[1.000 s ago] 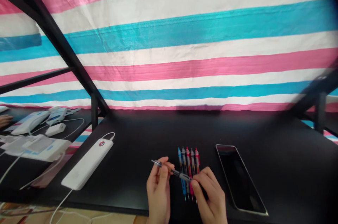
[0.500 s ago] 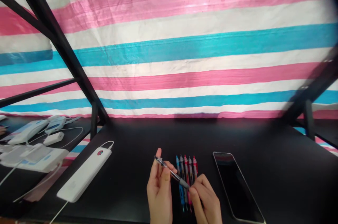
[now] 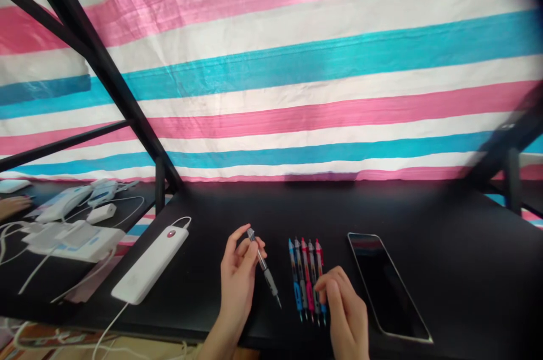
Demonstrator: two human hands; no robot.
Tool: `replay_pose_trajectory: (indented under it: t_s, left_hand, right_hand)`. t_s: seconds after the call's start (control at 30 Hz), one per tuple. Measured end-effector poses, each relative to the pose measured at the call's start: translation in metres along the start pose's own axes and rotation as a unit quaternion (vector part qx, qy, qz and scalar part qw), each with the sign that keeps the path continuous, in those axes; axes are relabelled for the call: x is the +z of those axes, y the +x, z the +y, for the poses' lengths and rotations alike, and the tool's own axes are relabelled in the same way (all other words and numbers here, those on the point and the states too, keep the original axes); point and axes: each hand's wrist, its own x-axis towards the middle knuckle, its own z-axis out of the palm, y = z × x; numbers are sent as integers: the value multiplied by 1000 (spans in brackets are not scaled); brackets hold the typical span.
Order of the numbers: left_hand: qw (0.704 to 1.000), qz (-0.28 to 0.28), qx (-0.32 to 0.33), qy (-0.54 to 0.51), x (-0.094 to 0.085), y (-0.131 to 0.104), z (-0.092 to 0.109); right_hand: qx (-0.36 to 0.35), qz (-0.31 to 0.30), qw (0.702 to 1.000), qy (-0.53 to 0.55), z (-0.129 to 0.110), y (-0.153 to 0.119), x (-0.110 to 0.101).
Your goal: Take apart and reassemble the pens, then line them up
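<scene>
My left hand pinches a clear-barrelled click pen with a grey grip between thumb and fingers. The pen slants, with its clicker end up and its tip pointing down to the right. Several click pens with blue, grey, pink and red parts lie side by side on the black table, tips toward me. My right hand is beside the rightmost pen, with its fingers curled in and nothing visible in them. Its fingertips overlap that pen in view; I cannot tell whether they touch it.
A smartphone with a dark screen lies to the right. To the left is a white power strip with a cord. Further left, another table holds chargers and cables, and another person's hand shows there. Black frame bars slant before a striped sheet.
My right hand has let go of the pen's tip end and moved right. My left hand has shifted left with the pen, which now points more steeply downward. The view has shifted slightly.
</scene>
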Motion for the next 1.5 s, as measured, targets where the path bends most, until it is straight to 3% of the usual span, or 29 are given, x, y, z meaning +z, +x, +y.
replay_pose_trajectory:
  t_s: [0.2,0.53,0.97,1.3,1.5]
  left_hand:
    - [999,-40,-18,23,2,9,6]
    - [998,-26,-45,44,-7,8,-1]
    - [991,-68,-9,118,-18,6,8]
    - [984,-104,-8,146,-14,8,13]
    - [970,-107,-9,218,-24,25,18]
  right_hand:
    - [4,7,1000,-14,-7,1,1]
    - [-34,15,997,-65,6,2,-6]
    - [-67,-5,994,-83,14,2,-10]
    - [-18,4,998,-62,8,-1,-7]
    - [-12,-4,998,-56,9,-1,-9]
